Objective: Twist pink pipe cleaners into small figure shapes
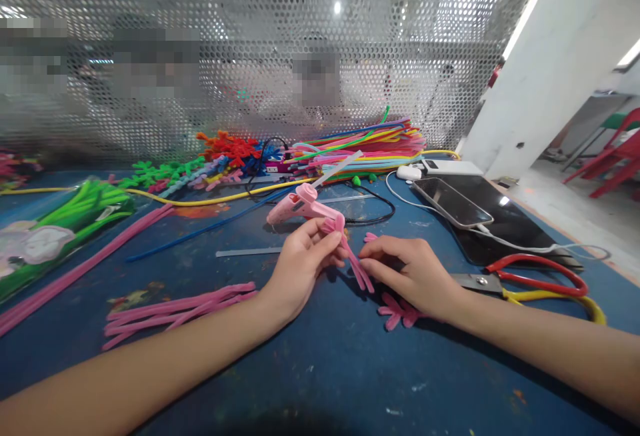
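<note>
Bent pink pipe cleaners (pixel 356 268) are pinched near their upper, looped end between the thumb and fingers of my left hand (pixel 309 257). My right hand (pixel 407 271) is closed, with its thumb and fingertips at the lower strands of the same pipe cleaners. Partly under my right hand lies a branched pink pipe-cleaner piece (pixel 397 311). A pink glue gun (pixel 305 205) rests on the table just beyond my left hand. Cut pink pipe cleaners (pixel 175 311) lie beside my left forearm. Scissors (pixel 537 279) with red and yellow handles sit by my right wrist.
Behind stands a perforated metal screen (pixel 280 16). Along it lie a bundle of coloured pipe cleaners (pixel 360 146) and finished branched pieces (pixel 233 149). At right are a phone (pixel 453 203) on a dark tablet (pixel 520 223) and a white cable. A bag of green pipe cleaners (pixel 75 223) is left.
</note>
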Available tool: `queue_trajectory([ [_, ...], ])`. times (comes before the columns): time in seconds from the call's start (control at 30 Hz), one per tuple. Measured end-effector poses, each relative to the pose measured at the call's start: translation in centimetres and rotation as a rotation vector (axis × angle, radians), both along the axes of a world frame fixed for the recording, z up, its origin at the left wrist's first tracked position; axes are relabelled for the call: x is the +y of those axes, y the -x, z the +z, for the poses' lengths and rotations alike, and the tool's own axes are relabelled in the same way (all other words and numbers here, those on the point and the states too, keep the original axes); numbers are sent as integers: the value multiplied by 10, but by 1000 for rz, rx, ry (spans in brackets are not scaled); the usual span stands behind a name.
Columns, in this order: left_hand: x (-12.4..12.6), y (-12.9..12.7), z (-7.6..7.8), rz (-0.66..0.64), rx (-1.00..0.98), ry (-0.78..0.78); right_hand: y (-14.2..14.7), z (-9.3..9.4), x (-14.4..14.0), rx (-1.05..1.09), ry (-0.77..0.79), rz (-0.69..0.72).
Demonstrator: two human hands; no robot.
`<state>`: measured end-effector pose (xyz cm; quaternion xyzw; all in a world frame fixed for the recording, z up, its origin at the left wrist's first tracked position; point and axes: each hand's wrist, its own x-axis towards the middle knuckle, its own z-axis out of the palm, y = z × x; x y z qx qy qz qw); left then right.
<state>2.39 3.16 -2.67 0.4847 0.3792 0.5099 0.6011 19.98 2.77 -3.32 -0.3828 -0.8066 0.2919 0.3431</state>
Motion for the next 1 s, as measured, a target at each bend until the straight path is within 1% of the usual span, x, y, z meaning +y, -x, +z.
queue_trajectory([
  [0.07, 0, -1, 0, 12, -19, 14, 0, 0, -1, -16, -6, 6],
  [0.17, 0, 0, 0, -6, 25, -14, 0, 1, -2, -56, 6, 86],
  [0.23, 1, 0, -1, -22, 55, -36, 0, 0, -3, -78, -26, 114],
  [0.43, 1, 1, -3, -21, 63, -35, 0, -1, -4, -85, -83, 86],
  [0.5, 1, 1, -3, -47, 41, -20, 0, 0, -3, -103, -132, 81],
  [0.57, 0, 1, -3, -72, 13, 1, -1, 0, -3, -118, -213, 82],
  [0.67, 0, 0, -3, -68, -16, 20, -1, 0, -4, -115, -303, 82],
  [0.83, 0, -1, 0, 2, -51, 41, -1, -2, -2, -68, -347, -21],
  [0.93, 0, -1, 0, -4, -40, 50, -3, -4, 0, -13, -345, -112],
  [1.0, 0, -1, 0, -28, 4, 45, -4, -4, 2, 30, -329, -194],
])
